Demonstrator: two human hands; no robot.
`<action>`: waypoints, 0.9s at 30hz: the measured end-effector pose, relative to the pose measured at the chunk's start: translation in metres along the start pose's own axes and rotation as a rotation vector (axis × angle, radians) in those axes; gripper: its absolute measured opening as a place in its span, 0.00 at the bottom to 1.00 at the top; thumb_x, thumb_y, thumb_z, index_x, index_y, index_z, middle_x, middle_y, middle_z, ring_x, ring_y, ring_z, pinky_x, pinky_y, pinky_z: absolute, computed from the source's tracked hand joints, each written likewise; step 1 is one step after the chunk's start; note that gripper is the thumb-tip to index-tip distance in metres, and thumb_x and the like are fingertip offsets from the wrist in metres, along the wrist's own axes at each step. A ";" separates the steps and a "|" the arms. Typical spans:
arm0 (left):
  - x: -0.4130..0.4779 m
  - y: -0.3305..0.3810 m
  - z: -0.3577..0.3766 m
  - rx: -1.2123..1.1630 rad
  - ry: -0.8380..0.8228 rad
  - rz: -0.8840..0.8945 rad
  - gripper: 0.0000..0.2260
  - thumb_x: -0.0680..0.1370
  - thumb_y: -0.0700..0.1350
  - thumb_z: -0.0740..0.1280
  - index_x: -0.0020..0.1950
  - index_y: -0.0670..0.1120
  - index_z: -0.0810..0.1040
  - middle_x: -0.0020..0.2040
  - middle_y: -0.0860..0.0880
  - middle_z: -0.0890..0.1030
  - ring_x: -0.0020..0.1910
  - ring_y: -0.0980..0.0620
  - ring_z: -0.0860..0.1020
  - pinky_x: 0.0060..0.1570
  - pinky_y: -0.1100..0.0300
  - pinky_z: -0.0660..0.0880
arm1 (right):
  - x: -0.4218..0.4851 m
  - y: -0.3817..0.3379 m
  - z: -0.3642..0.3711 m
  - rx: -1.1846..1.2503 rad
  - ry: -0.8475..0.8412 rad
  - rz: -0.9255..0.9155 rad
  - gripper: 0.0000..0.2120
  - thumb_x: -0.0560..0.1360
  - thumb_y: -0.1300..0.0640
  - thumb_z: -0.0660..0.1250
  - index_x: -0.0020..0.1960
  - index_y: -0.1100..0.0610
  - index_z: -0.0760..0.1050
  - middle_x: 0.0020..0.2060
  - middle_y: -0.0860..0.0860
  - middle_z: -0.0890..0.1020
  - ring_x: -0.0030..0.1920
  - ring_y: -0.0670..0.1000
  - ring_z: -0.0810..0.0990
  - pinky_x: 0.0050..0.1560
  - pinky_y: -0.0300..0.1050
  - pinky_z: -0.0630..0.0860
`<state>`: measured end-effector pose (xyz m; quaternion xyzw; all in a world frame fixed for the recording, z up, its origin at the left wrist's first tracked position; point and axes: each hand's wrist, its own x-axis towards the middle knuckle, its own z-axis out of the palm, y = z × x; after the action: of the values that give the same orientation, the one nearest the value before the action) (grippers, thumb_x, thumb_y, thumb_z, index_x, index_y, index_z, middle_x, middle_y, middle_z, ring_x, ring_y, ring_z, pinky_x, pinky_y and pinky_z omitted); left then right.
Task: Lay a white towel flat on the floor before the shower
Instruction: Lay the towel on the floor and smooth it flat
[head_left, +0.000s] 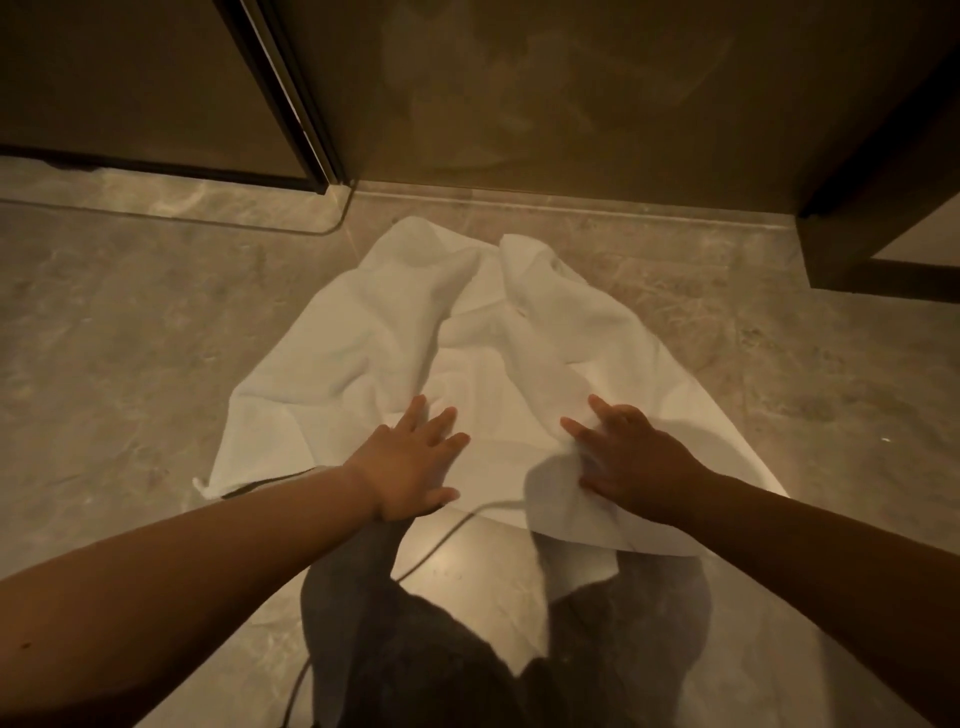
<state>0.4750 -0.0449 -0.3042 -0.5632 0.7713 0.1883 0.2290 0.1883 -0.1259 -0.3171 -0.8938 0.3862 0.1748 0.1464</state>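
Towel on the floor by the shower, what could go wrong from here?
The towel is bunched into ridges at its far end; smoothing only the near edge may leave them.
A thin cord seems to run under the near edge by the left hand and could make a lump.
The near corner by the right hand is lifted and may fold under.

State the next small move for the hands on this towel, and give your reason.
Probably sweep both hands outward and toward the far end to smooth it. The towel is on the floor but rumpled, with raised folds through its middle and far end. The left hand lies flat by the near edge; the right hand rests on a bunched fold.
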 end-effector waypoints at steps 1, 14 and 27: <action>-0.003 0.000 0.001 -0.002 0.008 0.020 0.31 0.77 0.65 0.53 0.76 0.51 0.51 0.78 0.46 0.48 0.75 0.38 0.44 0.62 0.43 0.69 | -0.003 -0.001 0.001 -0.010 -0.008 -0.010 0.32 0.77 0.38 0.55 0.76 0.46 0.49 0.76 0.56 0.50 0.72 0.60 0.56 0.64 0.57 0.69; 0.041 0.005 -0.038 0.016 0.404 -0.010 0.37 0.78 0.60 0.58 0.77 0.47 0.43 0.78 0.43 0.47 0.76 0.44 0.49 0.72 0.47 0.52 | 0.019 -0.003 -0.058 0.121 0.495 0.064 0.30 0.73 0.57 0.67 0.72 0.55 0.62 0.74 0.59 0.61 0.73 0.60 0.61 0.70 0.54 0.58; 0.081 0.010 -0.058 0.033 0.582 0.086 0.50 0.68 0.58 0.72 0.77 0.49 0.41 0.78 0.44 0.44 0.76 0.44 0.43 0.72 0.43 0.51 | 0.058 -0.004 -0.050 0.085 0.442 -0.033 0.24 0.76 0.64 0.60 0.72 0.54 0.66 0.52 0.59 0.76 0.51 0.61 0.75 0.50 0.54 0.70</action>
<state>0.4357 -0.1369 -0.3023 -0.5566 0.8306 0.0157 -0.0010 0.2386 -0.1801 -0.2962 -0.9095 0.4014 -0.0443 0.0984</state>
